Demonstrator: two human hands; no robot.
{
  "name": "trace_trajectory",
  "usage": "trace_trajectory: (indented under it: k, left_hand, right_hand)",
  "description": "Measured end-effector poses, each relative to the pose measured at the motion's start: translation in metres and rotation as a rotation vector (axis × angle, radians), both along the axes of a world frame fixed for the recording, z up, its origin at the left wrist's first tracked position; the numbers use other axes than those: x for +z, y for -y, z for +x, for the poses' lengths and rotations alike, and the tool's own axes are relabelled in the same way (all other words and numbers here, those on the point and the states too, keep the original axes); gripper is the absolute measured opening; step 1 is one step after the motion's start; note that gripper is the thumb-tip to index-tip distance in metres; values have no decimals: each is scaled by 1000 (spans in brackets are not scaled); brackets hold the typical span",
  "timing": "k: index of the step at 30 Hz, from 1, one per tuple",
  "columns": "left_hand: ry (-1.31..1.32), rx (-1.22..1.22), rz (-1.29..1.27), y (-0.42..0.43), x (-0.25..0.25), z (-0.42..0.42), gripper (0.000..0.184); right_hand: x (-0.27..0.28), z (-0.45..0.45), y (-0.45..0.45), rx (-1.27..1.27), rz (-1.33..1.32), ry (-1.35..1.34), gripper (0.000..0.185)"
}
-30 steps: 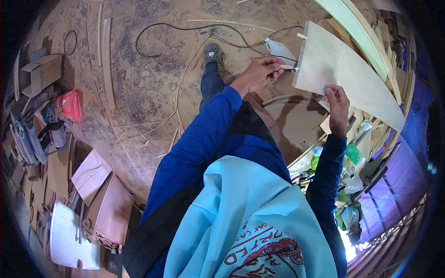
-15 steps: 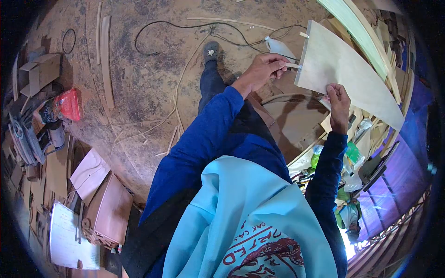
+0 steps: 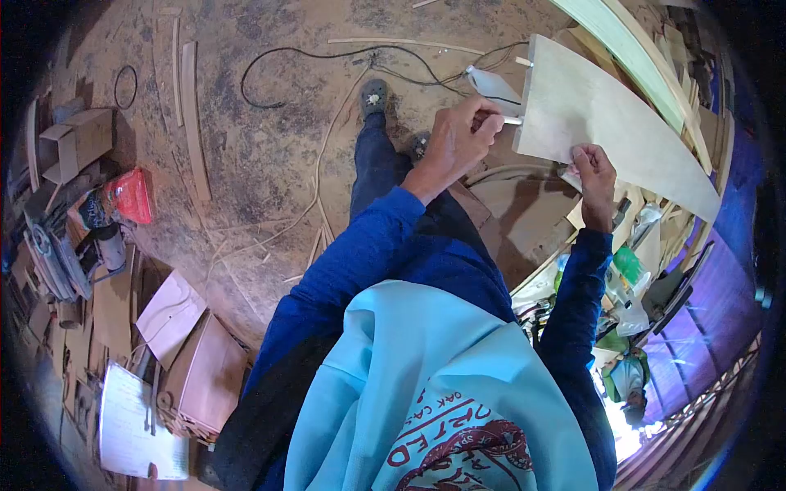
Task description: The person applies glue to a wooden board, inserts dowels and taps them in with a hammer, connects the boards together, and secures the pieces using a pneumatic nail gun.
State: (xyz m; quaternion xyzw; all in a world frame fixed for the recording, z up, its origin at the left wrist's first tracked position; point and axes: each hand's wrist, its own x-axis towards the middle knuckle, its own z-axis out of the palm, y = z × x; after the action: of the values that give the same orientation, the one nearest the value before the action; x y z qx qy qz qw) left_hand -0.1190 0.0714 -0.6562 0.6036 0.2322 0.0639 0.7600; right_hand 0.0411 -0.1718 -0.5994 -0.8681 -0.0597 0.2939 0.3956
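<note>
A pale, tapered wooden board (image 3: 606,123) is held out to the right of my body. My left hand (image 3: 460,139) is closed on a short wooden dowel (image 3: 511,120), whose far end meets the board's straight left edge. From that same edge, higher up, a second small dowel (image 3: 523,61) sticks out. My right hand (image 3: 596,180) grips the board by its lower edge, thumb and fingers pinched on it. Beside the upper dowel, a white plastic bottle (image 3: 494,87) lies behind the board, partly covered by it.
A black cable (image 3: 327,46) and thin wood strips (image 3: 190,123) lie on the dusty floor. Cardboard boxes (image 3: 201,376), a red bag (image 3: 131,196) and a written sheet (image 3: 139,425) are at left. Stacked timber (image 3: 634,49) lines the right. A person (image 3: 626,380) is at lower right.
My left hand has turned slightly around the dowel, its knuckles now more raised. The board has shifted a little to the left at its straight edge. My right hand keeps its grip.
</note>
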Motion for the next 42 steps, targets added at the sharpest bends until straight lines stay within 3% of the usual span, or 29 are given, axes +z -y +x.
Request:
trace_trajectory:
  k: [5,7,8,10,11,13,14,16,18,21,23,28,37,41,42]
  left_hand:
    - [-69,6,-142,-1,14,6,19]
    - [-10,-12,-205,-2,12,5,18]
    - [46,-17,-274,-6,11,5,17]
    - [-1,-62,-393,-15,7,4,16]
    - [-50,-82,-523,-19,4,5,15]
    - [-39,-129,-540,-23,-16,4,17]
    - [-73,-150,-601,-24,-25,5,20]
    - [-107,-176,-664,-26,-29,9,24]
    - [-39,-252,-1040,-26,-36,12,39]
    - [22,-354,-1165,-24,-47,15,56]
    - [12,-361,-1185,-23,-50,17,61]
    - [47,-424,-1201,-25,-56,23,68]
    - [-50,-413,-1132,-25,-60,29,53]
    - [-197,-345,-954,-30,-40,24,40]
    - [-243,-309,-708,-32,-28,22,31]
  right_hand:
    - [-4,-3,-4,-50,31,1,23]
    - [-8,-6,-4,82,-211,200,41]
    - [-10,-5,-6,61,-199,202,41]
    - [-5,-2,-18,366,-487,899,73]
    - [-8,6,-15,339,-487,899,73]
    - [-10,25,-8,486,-332,676,97]
    - [-10,26,-5,490,-424,567,107]
    - [-15,24,-2,484,-425,596,108]
    - [-19,25,-1,485,-424,625,109]
    - [-21,21,-1,477,-405,623,111]
    - [-18,18,-4,424,-470,503,112]
    - [-13,12,-10,383,-421,528,112]
    - [-7,6,-17,333,-459,457,113]
    - [-11,7,-17,360,-461,541,111]
    - [-19,4,-12,332,-493,522,111]
